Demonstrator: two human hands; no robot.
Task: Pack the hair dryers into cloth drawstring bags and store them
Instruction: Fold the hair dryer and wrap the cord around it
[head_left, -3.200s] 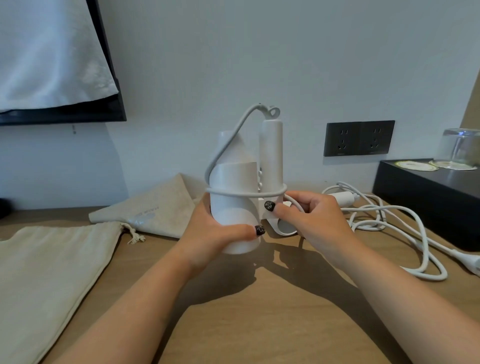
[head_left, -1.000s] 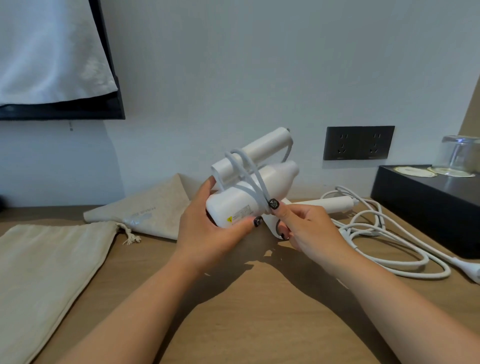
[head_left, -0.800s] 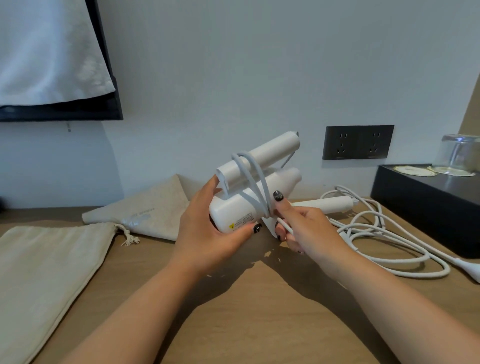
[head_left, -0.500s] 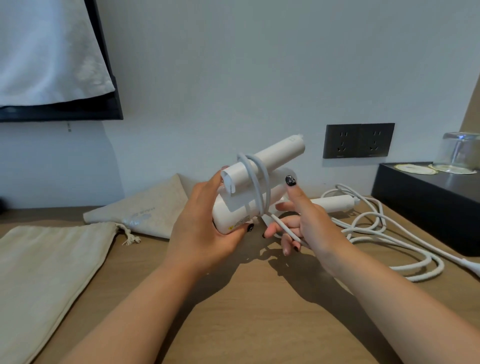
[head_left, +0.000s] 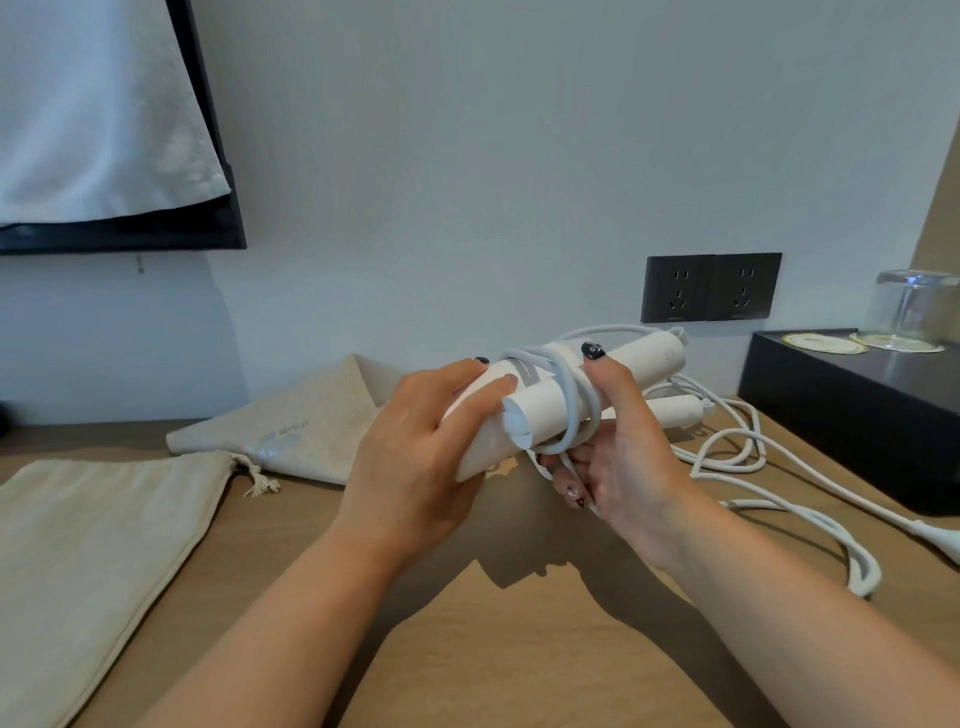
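A folded white hair dryer (head_left: 540, 410) is held above the wooden desk (head_left: 493, 649), lying roughly level with its handle alongside the barrel. Its white cord (head_left: 574, 410) is looped round the folded body in a few turns near the middle. The barrel end is gripped by the left hand (head_left: 415, 457), whose fingers are curled over the top of it and pressed close together. The right hand (head_left: 618, 452) is placed at the other side, its thumb raised against the body beside the loops, while its lower fingers are curled round a strand of the cord beneath the dryer. The rest of the cord is seen trailing off to the right across the desk in loose coils, where its plug (head_left: 940, 540) lies at the frame edge. A second white hair dryer (head_left: 675, 410) is lying on the desk just behind the right hand. Two cloth drawstring bags are laid flat on the desk to the left: a beige bag (head_left: 291, 431) against the wall, behind the left hand, and a larger cream bag (head_left: 88, 551) nearer the left edge. A dark double wall socket (head_left: 711, 287) is mounted on the wall, and a black box (head_left: 852, 410) bearing an upturned glass (head_left: 914, 306) is seen at far right.
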